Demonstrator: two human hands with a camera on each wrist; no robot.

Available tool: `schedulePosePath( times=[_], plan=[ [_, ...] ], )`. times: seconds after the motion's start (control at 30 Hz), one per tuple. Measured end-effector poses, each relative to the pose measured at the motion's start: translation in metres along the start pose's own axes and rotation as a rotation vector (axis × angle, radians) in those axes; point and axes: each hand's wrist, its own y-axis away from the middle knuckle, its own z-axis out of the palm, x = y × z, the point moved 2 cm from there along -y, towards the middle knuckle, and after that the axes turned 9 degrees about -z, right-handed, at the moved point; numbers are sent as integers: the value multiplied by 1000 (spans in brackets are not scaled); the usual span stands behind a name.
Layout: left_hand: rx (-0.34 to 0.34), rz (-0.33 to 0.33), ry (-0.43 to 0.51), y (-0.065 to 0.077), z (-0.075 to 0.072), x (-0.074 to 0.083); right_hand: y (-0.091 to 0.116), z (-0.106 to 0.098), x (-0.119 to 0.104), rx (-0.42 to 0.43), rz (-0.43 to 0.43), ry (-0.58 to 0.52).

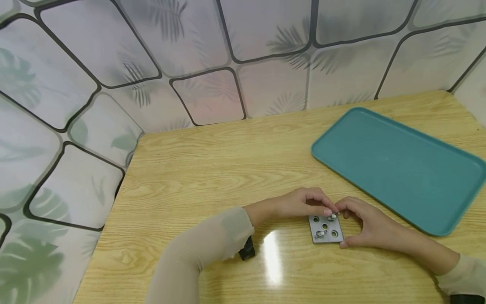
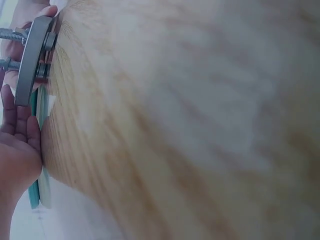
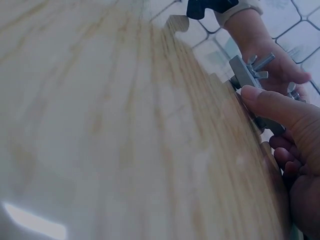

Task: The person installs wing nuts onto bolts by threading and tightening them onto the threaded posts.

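Note:
A square metal plate with several holes carries two bolts with wing nuts at opposite corners. My right hand grips the plate from the right, its thumb at the near right corner and its fingertips at the far right one. From the left, my left hand brings thumb and index finger together at the wing nut on the far right corner, pinching there. The other wing nut sits near the front left corner. In the right wrist view, the plate stands tilted, bolt heads toward the wooden table.
A teal tray lies on the right of the wooden table, just beyond the right hand. A patterned wall covering rises behind the table and along its left side. A black strap shows below the left sleeve.

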Motion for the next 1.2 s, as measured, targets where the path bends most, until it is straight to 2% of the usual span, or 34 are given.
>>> schedulePosePath(
  times=[0.1, 0.23, 0.47, 0.6, 0.77, 0.93, 1.03, 1.13, 1.2],
  plan=[
    [-35, 13, -67, 0, 0, 1, 0, 0, 0, -3, -7, 4],
    [-33, 22, -83, 0, 1, 0, 0, 0, 1, -2, -10, -12],
    [56, -47, 76, -2, 2, -2, 0, 1, 1, 15, -17, -25],
    [84, -56, 103, -2, 2, -3, 0, 1, 0, 18, -11, -40],
    [51, -16, 71, -2, 1, -3, -1, 0, 0, 11, 9, -17],
    [-24, 37, -37, -1, 0, -1, -1, -1, -1, 1, 6, 6],
    [-46, 58, -87, -1, 0, 1, -2, -1, -2, 1, 0, 9],
    [-26, 38, -95, -1, 0, 1, -2, -1, -2, 1, -1, 5],
    [-9, 7, -65, -1, 1, 1, -1, -1, -2, 3, 0, 3]
  ],
)
